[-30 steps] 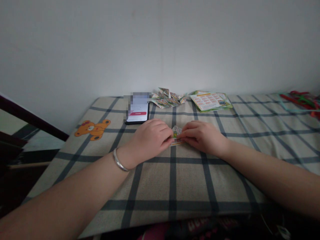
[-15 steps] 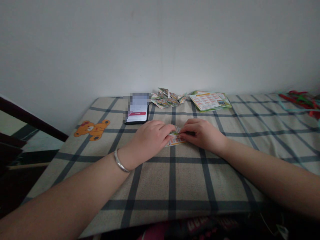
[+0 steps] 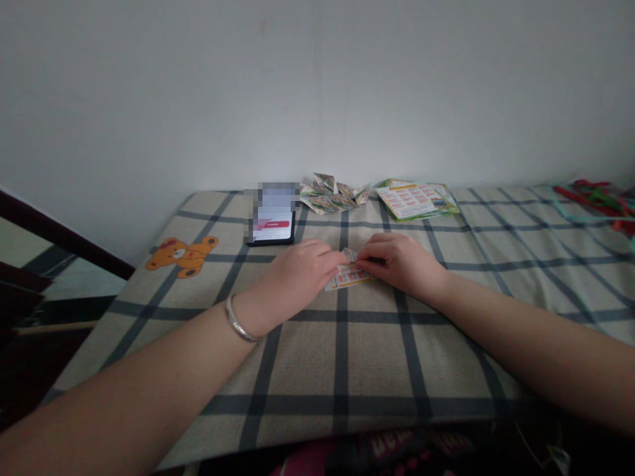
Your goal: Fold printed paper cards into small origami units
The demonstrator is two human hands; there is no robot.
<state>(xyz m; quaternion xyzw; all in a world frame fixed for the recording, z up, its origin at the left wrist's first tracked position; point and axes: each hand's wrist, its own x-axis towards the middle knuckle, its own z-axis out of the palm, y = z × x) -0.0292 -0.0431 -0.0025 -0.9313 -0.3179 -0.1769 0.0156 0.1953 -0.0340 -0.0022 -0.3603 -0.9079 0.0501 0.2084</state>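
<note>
A small printed sheet of paper (image 3: 348,277), white with orange-red blocks and a yellow edge, lies on the checked cloth between my hands. Its far part is bent up and looks partly folded. My left hand (image 3: 308,268), with a silver bangle at the wrist, pinches the paper from the left. From the right, my right hand (image 3: 401,263) pinches the same paper, thumb and forefinger close to the left fingertips. The fingers cover much of the sheet's far part.
Behind my hands lie a phone (image 3: 272,221), a pile of folded paper pieces (image 3: 330,198) and a stack of printed leaflets (image 3: 414,200). A clear tray (image 3: 570,215) with red and green items stands far right. A wall (image 3: 317,86) closes the back; a bear picture (image 3: 183,256) decorates the cloth.
The paper between my fingers has shifted: more of its printed near part shows now, and its raised far part stands differently. Both hands have moved only slightly.
</note>
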